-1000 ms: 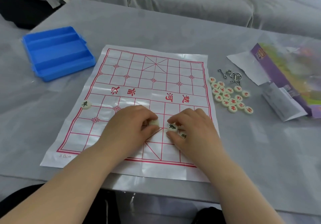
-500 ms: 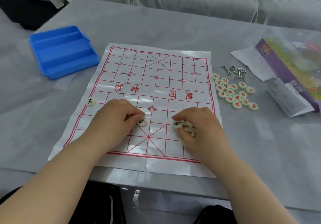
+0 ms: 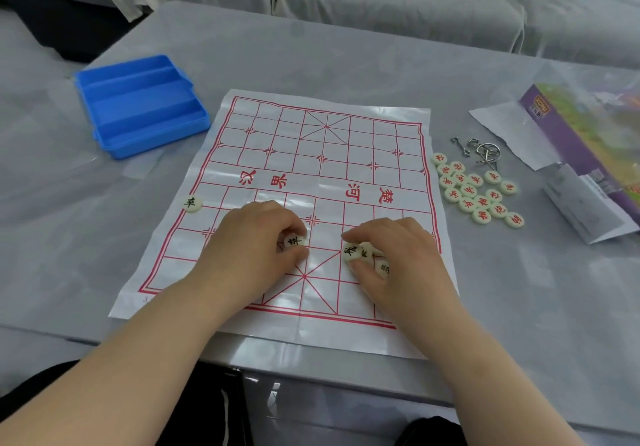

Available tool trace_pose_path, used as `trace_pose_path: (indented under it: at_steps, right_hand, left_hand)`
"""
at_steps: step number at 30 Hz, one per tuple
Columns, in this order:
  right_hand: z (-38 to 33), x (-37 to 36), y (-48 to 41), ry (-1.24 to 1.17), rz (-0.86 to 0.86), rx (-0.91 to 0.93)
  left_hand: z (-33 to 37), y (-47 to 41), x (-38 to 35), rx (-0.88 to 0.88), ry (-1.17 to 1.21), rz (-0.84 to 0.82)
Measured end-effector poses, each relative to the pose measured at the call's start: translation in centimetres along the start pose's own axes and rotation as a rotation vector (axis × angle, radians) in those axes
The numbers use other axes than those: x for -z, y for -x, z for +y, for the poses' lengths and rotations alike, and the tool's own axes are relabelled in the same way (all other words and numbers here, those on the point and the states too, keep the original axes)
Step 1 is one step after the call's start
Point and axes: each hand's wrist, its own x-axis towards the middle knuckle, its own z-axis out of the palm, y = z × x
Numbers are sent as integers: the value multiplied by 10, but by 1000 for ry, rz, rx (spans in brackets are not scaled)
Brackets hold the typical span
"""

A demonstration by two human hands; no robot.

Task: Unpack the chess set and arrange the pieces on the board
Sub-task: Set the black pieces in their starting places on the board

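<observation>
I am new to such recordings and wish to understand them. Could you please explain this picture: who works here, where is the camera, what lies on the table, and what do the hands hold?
No machine is here: a person works with two bare hands. The only camera sits on the person's head and looks down, so both arms enter from below. On the grey table lies a Chinese chess board, a thin printed sheet. To its left stands a blue tray; to its right lie red-lettered pieces, metal wire puzzles, a purple package and a folded leaflet. A lone black-lettered piece rests at the board's left edge. The left hand pinches a black-lettered disc over the board's near half; the right hand curls its fingers round a small cluster of discs.
</observation>
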Motion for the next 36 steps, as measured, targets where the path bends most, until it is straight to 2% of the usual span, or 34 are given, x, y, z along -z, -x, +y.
trace_pose_path:
  at_steps: [6,11,14,19,22,26,30,36]
  right_hand:
    - [-7,-12,2,115,-73,51]
    - [-14,-8,1,97,-38,50]
    - [-27,-11,-12,68,-85,112]
    - [-55,-24,-50,134,-202,188]
    - [-59,-35,-64,181,-258,156]
    - [-60,-41,-71,148,-268,110]
    - [-67,-46,-83,64,-187,35]
    - [-74,-52,-93,50,-239,-32]
  left_hand:
    - [-20,4,13,41,89,26]
    - [-38,14,26,9,140,77]
    - [-51,19,36,44,195,125]
    - [-77,31,51,236,170,-27]
    - [-85,32,52,236,111,-93]
    - [-91,32,51,202,81,-88]
    - [-94,31,51,179,68,-76]
    - [-93,31,51,188,86,-55]
